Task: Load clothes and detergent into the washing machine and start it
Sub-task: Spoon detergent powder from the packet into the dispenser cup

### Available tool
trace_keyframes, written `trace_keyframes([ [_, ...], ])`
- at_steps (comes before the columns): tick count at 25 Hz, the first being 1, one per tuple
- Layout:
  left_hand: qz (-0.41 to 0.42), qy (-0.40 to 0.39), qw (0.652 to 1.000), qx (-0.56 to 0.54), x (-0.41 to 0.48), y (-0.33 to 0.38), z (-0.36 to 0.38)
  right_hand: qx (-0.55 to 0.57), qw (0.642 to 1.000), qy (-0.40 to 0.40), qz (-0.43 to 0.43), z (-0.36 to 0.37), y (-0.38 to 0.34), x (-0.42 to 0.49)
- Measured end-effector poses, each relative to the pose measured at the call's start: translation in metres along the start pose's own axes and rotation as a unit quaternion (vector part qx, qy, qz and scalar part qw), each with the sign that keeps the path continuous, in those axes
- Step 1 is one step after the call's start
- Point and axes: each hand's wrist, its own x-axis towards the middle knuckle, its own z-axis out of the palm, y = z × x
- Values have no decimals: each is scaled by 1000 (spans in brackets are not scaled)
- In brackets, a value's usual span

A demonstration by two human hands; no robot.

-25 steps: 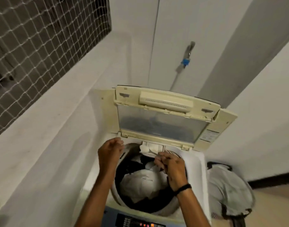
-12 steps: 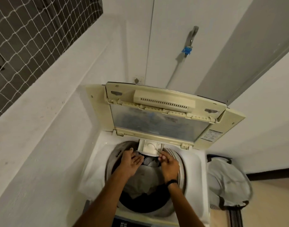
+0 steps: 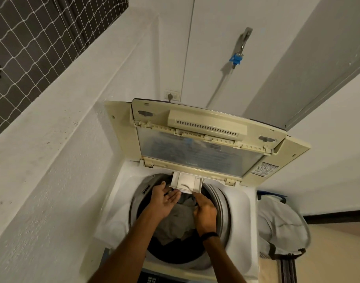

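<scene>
My left hand (image 3: 164, 198) lies palm up, grip fully open, fingertips at the front left corner of the cream plastic detergent drawer (image 3: 188, 181), which juts over the tub of the white top-loading washing machine (image 3: 240, 201). Grey and dark clothes (image 3: 175, 225) fill the tub. My right hand (image 3: 204, 214) has its grip curled tight just below the drawer; I cannot tell whether it pinches anything.

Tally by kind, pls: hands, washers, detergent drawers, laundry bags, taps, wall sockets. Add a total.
hands: 2 (left hand, right hand)
washing machine: 1
detergent drawer: 1
laundry bag: 1
tap: 1
wall socket: 1
Total: 7
</scene>
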Motion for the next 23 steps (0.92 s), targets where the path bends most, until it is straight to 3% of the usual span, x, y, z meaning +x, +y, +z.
trace_keyframes([
  [12, 3, 3, 1000, -9, 1, -1, 3, 33, 998, 48, 5, -10, -11, 12],
  [17, 2, -2, 1000, -12, 1, -1, 2, 10, 1000, -3, -8, 1, -9, 15],
  [23, 8, -9, 1000, -12, -3, 0, 1, 20, 998, 66, -15, -4, -6, 0],
])
